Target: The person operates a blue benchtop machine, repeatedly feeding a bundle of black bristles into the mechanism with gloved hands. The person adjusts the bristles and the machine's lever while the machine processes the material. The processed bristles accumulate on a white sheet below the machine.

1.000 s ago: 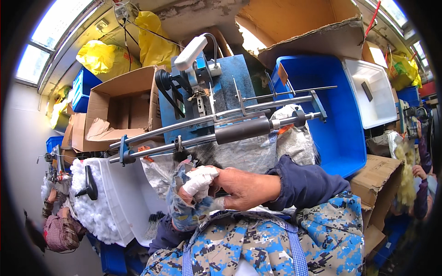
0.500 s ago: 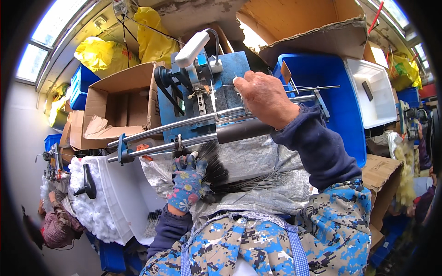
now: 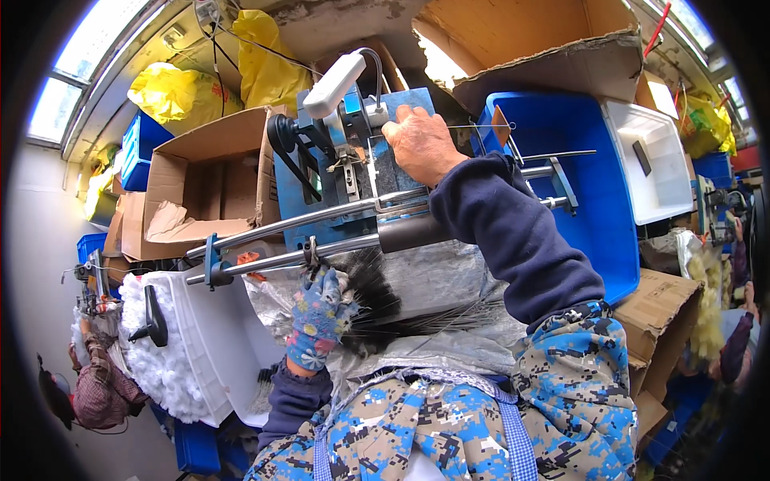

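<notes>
My left hand (image 3: pixel 315 321), in a blue flowered glove, is closed beside a bundle of black bristles (image 3: pixel 369 289), under the clamp on the front rod. What its fingers hold is hidden. My bare right hand (image 3: pixel 421 144) is curled over the blue base of a bench machine (image 3: pixel 413 104), right of its metal jaw (image 3: pixel 349 172). A thin wire (image 3: pixel 481 126) with a looped end runs out from behind this hand to the right, and the fingers seem closed on it. Thin wires (image 3: pixel 441 322) with black bristles lie on the silvery sheet (image 3: pixel 433 280) across my lap.
Two steel rods (image 3: pixel 281 260) with a dark sleeve (image 3: pixel 413 230) cross before the machine. A cardboard box (image 3: pixel 208 184) stands left, a blue bin (image 3: pixel 553 120) right. White fluff fills a white tub (image 3: pixel 208 345) at lower left, with a hair dryer (image 3: pixel 152 317). Other people work at both sides.
My right hand has moved left and slightly up, closer to the machine's jaw, and the looped wire end now shows at its right. My left hand has shifted slightly left.
</notes>
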The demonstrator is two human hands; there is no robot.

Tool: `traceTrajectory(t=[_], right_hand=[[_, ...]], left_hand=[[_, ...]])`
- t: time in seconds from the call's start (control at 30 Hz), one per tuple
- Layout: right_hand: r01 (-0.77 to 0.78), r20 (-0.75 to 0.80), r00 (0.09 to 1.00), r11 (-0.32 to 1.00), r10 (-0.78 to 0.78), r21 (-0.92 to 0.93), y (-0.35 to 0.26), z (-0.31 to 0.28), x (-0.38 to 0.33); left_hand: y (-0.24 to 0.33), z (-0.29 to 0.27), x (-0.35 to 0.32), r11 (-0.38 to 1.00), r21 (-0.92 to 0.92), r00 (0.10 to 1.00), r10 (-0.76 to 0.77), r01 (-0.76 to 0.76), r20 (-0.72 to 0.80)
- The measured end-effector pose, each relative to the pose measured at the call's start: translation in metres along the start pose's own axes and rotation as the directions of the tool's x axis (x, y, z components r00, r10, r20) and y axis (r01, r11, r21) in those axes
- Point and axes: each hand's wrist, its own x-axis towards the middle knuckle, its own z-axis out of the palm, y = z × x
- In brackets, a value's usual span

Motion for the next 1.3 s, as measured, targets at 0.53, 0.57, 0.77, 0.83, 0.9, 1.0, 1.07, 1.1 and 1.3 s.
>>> traceTrajectory(t=[0.53, 0.57, 0.77, 0.83, 0.9, 1.0, 1.07, 1.1, 1.3], right_hand=[[0.042, 0.013, 0.999, 0.998, -0.042, 0.055, 0.002, 0.003, 0.002], [0.046, 0.002, 0.999, 0.997, -0.047, 0.058, 0.002, 0.003, 0.002], [0.088, -0.091, 0.993, 0.986, -0.076, 0.142, 0.008, 0.009, -0.001], [0.054, -0.047, 0.998, 0.998, -0.052, 0.039, 0.002, 0.008, 0.000], [0.043, -0.025, 0.999, 0.999, -0.043, -0.006, 0.000, 0.008, 0.001], [0.052, -0.022, 0.998, 0.998, -0.051, 0.036, 0.001, 0.008, 0.002], [0.055, -0.009, 0.998, 0.995, -0.054, 0.082, 0.003, 0.009, 0.003], [0.047, -0.007, 0.999, 0.994, -0.046, 0.095, 0.004, 0.010, 0.004], [0.024, -0.001, 1.000, 0.986, -0.025, 0.167, 0.010, 0.019, 0.010]], left_hand=[[0.032, -0.047, 0.008, 0.721, -0.661, 0.818, -0.241, -0.209, -0.522], [0.034, -0.051, 0.007, 0.724, -0.647, 0.793, -0.237, -0.241, -0.561], [0.032, -0.071, 0.007, 0.690, -0.646, 0.782, -0.188, -0.326, -0.595], [0.030, -0.071, 0.003, 0.688, -0.672, 0.821, -0.197, -0.274, -0.536], [0.031, -0.070, 0.001, 0.679, -0.696, 0.834, -0.228, -0.233, -0.502], [0.039, -0.067, 0.002, 0.653, -0.732, 0.833, -0.284, -0.193, -0.474], [0.039, -0.065, 0.001, 0.627, -0.760, 0.845, -0.303, -0.172, -0.441], [0.040, -0.064, 0.002, 0.613, -0.768, 0.839, -0.309, -0.185, -0.448], [0.041, -0.062, 0.005, 0.658, -0.735, 0.857, -0.275, -0.163, -0.436]])
